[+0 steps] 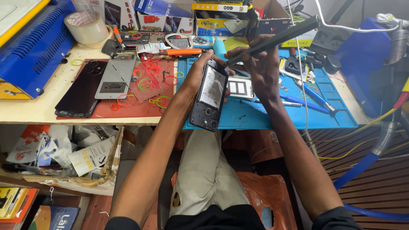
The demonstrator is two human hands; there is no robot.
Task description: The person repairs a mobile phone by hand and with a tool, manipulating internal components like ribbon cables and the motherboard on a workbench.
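My left hand (197,73) holds an opened black phone (209,96) upright and tilted, its back off, with the battery and camera openings facing me. My right hand (260,64) grips a long dark soldering tool (281,36) with a white cord; its tip touches the top edge of the phone. Both hands hover above the blue work mat (332,106) at the bench's front edge.
A red mat (140,104) on the left carries a black phone (82,88), a grey phone panel (116,76) and several rubber bands. A tape roll (87,28), boxes, an orange-handled tool (182,52), a blue machine (32,47) and hoses (362,166) surround the bench.
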